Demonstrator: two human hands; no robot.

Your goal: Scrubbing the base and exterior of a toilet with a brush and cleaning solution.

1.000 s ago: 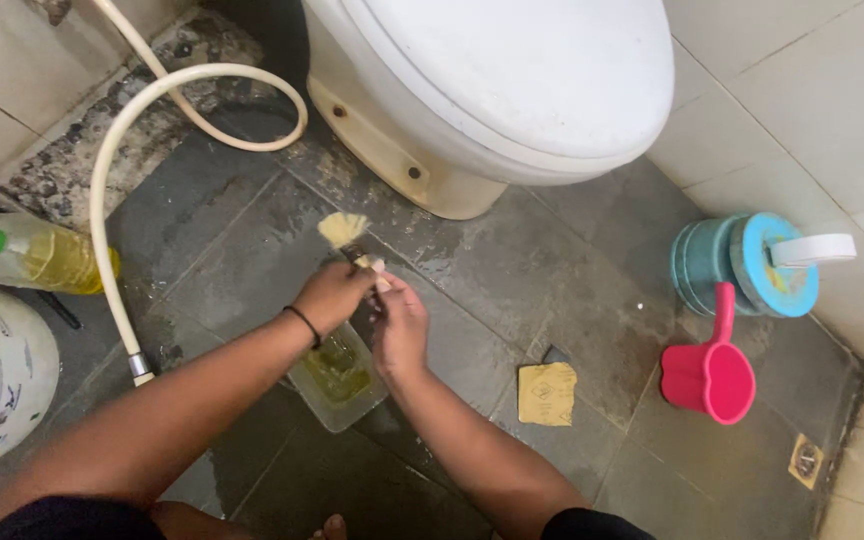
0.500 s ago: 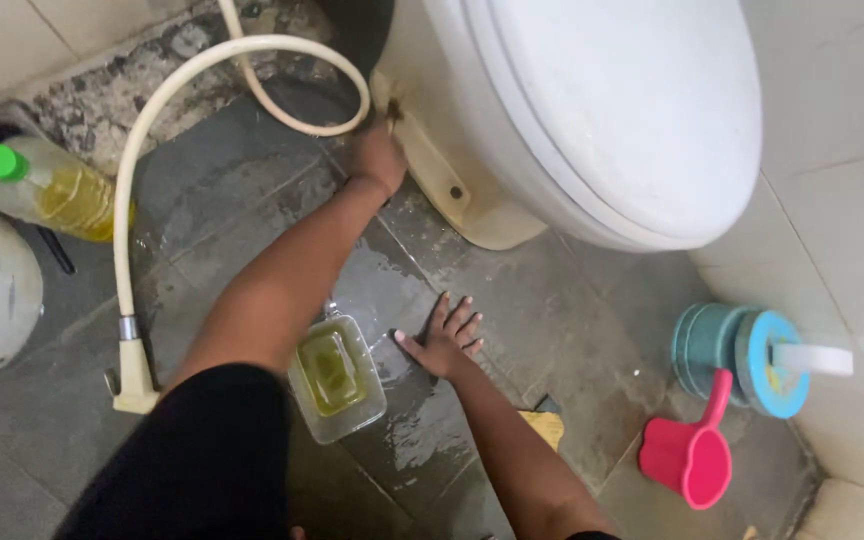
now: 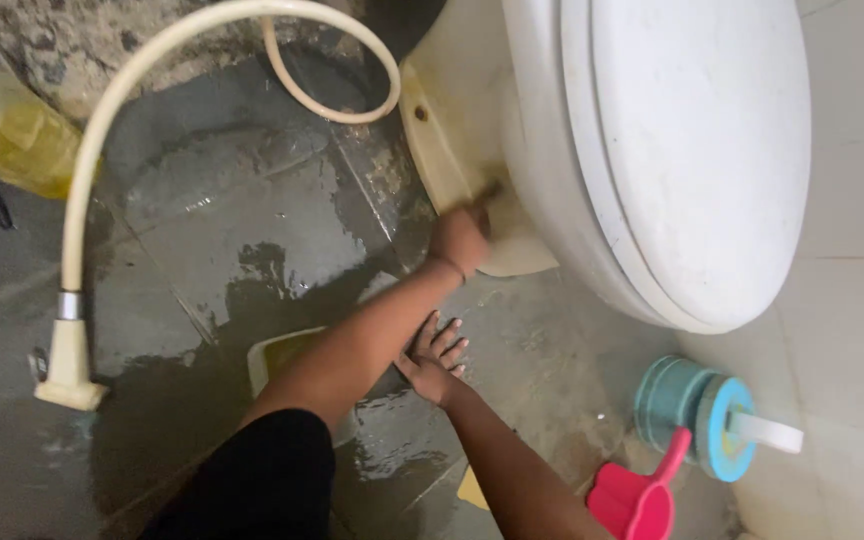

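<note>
While left hand [image 3: 459,238] clenches small brush [image 3: 487,193], bristles at cream toilet base [image 3: 452,130], frame centre; right hand [image 3: 432,357] released, splayed flat on wet grey tile floor [image 3: 252,230]. Risk: palm slipping on wet floor; forearm tipping clear tub of yellow liquid [image 3: 277,355] beneath.

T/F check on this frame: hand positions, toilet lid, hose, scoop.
1. The left hand is up against the toilet base. True.
2. The right hand is lifted off the floor. False: it rests flat on the wet floor, fingers spread.
3. The toilet lid is open. False: it is closed.
4. The hose ends in a nozzle lying on the floor. True.
5. The pink scoop sits left of the hose. False: it is at lower right, by the teal container.
</note>
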